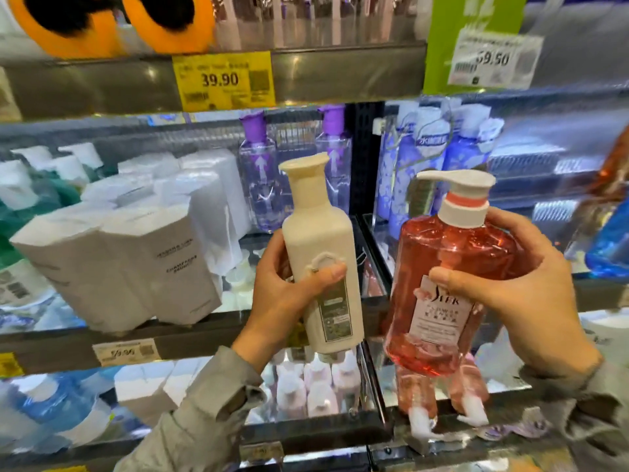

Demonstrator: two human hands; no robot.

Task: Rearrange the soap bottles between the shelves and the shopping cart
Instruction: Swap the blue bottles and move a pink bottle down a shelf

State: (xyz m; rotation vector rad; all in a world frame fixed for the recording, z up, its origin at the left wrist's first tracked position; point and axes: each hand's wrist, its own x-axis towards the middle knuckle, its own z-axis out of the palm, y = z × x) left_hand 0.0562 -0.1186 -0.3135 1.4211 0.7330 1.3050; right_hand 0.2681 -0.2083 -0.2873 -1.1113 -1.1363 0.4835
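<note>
bottles are both up before the shelves (211, 338): left hand (275, 301) wraps the cream bottle (320, 243), right hand (531, 294) grips the pink pump bottle (452, 267). best to set one down upright first, pump clear of neighbours.

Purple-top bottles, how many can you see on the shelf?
2. One purple-top bottle stands at the back of the middle shelf, left of the cream bottle; the other shows just right of its cap. More may be hidden behind.
</note>
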